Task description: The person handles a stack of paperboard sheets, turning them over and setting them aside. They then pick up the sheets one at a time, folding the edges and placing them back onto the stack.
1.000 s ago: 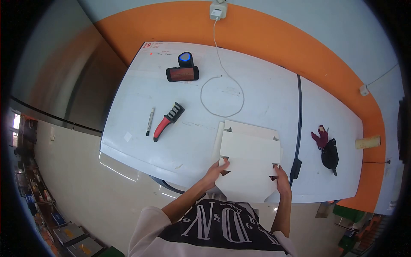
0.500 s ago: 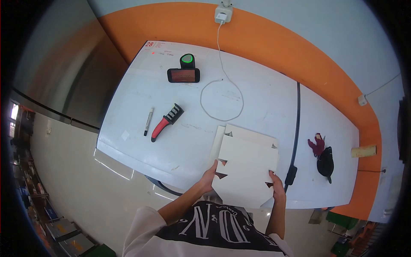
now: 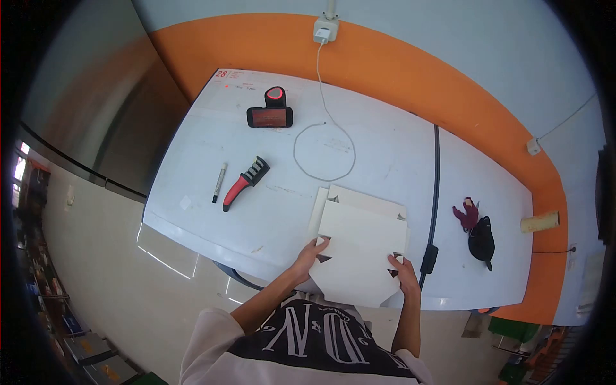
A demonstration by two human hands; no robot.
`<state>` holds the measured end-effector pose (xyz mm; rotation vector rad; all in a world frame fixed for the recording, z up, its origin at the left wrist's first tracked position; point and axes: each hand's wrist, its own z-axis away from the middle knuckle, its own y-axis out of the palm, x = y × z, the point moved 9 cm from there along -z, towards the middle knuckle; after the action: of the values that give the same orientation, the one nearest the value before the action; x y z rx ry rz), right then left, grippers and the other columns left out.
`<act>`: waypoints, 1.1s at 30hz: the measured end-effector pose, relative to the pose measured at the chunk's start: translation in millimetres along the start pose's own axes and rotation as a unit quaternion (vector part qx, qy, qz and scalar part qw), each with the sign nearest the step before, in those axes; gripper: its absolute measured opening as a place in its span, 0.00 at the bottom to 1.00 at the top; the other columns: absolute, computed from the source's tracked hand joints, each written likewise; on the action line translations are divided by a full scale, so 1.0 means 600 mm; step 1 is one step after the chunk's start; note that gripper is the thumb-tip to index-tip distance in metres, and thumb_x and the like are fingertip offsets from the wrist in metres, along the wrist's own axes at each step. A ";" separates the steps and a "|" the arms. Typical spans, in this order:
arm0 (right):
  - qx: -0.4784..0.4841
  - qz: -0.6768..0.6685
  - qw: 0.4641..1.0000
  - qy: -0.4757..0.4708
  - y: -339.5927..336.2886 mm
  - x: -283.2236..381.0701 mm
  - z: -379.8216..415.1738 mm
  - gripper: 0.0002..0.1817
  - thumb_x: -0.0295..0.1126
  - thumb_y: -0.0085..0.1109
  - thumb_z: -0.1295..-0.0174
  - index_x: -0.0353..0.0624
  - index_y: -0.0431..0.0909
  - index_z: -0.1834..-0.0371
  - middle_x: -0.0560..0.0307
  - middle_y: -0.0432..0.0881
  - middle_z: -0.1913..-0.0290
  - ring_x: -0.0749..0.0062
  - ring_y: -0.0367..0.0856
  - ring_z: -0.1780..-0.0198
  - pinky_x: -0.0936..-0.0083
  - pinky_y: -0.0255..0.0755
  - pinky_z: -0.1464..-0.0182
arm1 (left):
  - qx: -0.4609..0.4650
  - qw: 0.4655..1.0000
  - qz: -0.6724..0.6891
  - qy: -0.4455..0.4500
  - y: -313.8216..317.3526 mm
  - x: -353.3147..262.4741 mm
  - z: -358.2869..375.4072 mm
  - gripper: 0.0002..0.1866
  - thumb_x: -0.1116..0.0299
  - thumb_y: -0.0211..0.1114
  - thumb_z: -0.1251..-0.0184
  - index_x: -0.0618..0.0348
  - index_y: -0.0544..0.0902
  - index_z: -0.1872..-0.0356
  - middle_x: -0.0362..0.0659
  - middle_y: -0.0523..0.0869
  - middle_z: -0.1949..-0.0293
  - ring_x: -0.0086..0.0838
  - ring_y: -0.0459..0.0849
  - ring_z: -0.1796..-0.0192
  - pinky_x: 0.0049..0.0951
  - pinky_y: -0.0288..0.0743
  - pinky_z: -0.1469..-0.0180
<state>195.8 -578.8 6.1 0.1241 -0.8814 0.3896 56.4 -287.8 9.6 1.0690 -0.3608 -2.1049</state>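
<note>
A white cardboard sheet [image 3: 362,250], cut with slots and flaps like a flat-pack box, lies over the table's front edge close to my body. My left hand [image 3: 307,262] grips its left edge, the thumb on top beside a dark cut-out. On the opposite edge my right hand [image 3: 405,274] holds the cardboard, thumb and fingers at another slot. Along the far side a narrow strip [image 3: 366,200] is creased against the main panel. The fingers under the sheet are hidden.
On the white table [image 3: 269,224] lie a red-and-black knife sharpener [image 3: 246,183], a marker [image 3: 220,183] and a looped white cable [image 3: 351,154]. A phone [image 3: 269,117] leans on a stand. Right of a black cord [image 3: 434,199] are a maroon item [image 3: 466,214] and a black pouch [image 3: 481,244].
Both thumbs have moved inward at the side cut-outs, and the far strip now shows a clearer crease. The stand's light went from green to red. The view has shifted slightly.
</note>
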 end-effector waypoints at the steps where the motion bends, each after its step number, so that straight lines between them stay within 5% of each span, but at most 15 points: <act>1: 0.009 0.016 1.000 -0.007 0.001 0.007 0.000 0.14 0.42 0.71 0.28 0.42 0.85 0.54 0.64 0.86 0.64 0.79 0.82 0.66 0.77 0.76 0.64 | -0.005 1.000 -0.027 -0.016 0.006 -0.003 0.007 0.27 0.50 0.53 0.13 0.61 0.71 0.28 0.45 0.85 0.44 0.33 0.87 0.42 0.40 0.83 0.37; 5: -0.022 0.044 0.998 -0.025 -0.012 0.020 0.008 0.14 0.42 0.71 0.28 0.43 0.85 0.55 0.64 0.86 0.65 0.79 0.82 0.66 0.78 0.76 0.64 | 0.003 1.000 -0.004 -0.030 -0.001 0.017 0.003 0.28 0.52 0.59 0.16 0.62 0.72 0.28 0.47 0.84 0.39 0.35 0.87 0.40 0.39 0.83 0.37; 7: -0.006 0.088 0.996 -0.026 -0.012 0.032 0.009 0.17 0.44 0.72 0.30 0.41 0.84 0.52 0.60 0.86 0.59 0.76 0.84 0.60 0.76 0.79 0.59 | 0.090 0.977 0.169 -0.091 0.024 0.016 0.010 0.26 0.56 0.65 0.18 0.64 0.76 0.30 0.48 0.87 0.43 0.33 0.89 0.44 0.35 0.85 0.42; 14: -0.015 0.126 0.991 -0.049 -0.015 0.054 0.015 0.15 0.43 0.73 0.30 0.42 0.84 0.55 0.61 0.86 0.62 0.78 0.83 0.65 0.75 0.78 0.62 | 0.119 0.981 0.043 -0.149 0.029 0.064 -0.011 0.25 0.59 0.69 0.21 0.66 0.79 0.33 0.49 0.87 0.43 0.34 0.89 0.45 0.35 0.86 0.44; 16: -0.039 0.134 0.987 -0.078 -0.024 0.059 0.009 0.17 0.41 0.73 0.30 0.37 0.83 0.54 0.57 0.87 0.60 0.74 0.86 0.62 0.73 0.83 0.60 | 0.084 0.993 -0.020 -0.075 0.029 0.066 -0.025 0.24 0.63 0.70 0.23 0.71 0.80 0.36 0.49 0.88 0.46 0.34 0.90 0.49 0.38 0.87 0.48; 20: -0.059 0.174 0.979 -0.088 -0.044 0.050 -0.014 0.18 0.39 0.72 0.30 0.33 0.83 0.53 0.52 0.88 0.59 0.69 0.89 0.59 0.70 0.86 0.59 | 0.053 0.997 -0.009 -0.062 0.038 0.100 -0.034 0.23 0.66 0.72 0.24 0.75 0.80 0.39 0.50 0.89 0.50 0.34 0.90 0.55 0.39 0.88 0.53; 22: -0.086 0.299 0.940 -0.137 -0.058 0.063 -0.031 0.18 0.39 0.72 0.30 0.32 0.82 0.52 0.48 0.89 0.57 0.66 0.90 0.57 0.67 0.88 0.60 | -0.004 0.999 0.001 -0.048 0.035 0.118 -0.041 0.22 0.66 0.72 0.25 0.77 0.82 0.43 0.50 0.91 0.54 0.34 0.91 0.58 0.37 0.87 0.57; 33: -0.077 0.361 0.909 -0.196 -0.041 0.120 -0.036 0.18 0.39 0.70 0.32 0.32 0.82 0.52 0.44 0.90 0.60 0.63 0.91 0.61 0.67 0.84 0.59 | -0.118 0.993 -0.003 0.011 0.046 0.114 -0.019 0.17 0.66 0.71 0.26 0.72 0.86 0.47 0.49 0.92 0.54 0.33 0.90 0.56 0.35 0.85 0.54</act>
<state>261.9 -575.8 49.4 -0.2952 -1.3458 1.0074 52.5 -355.3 -21.8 0.9533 -0.0940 -2.0793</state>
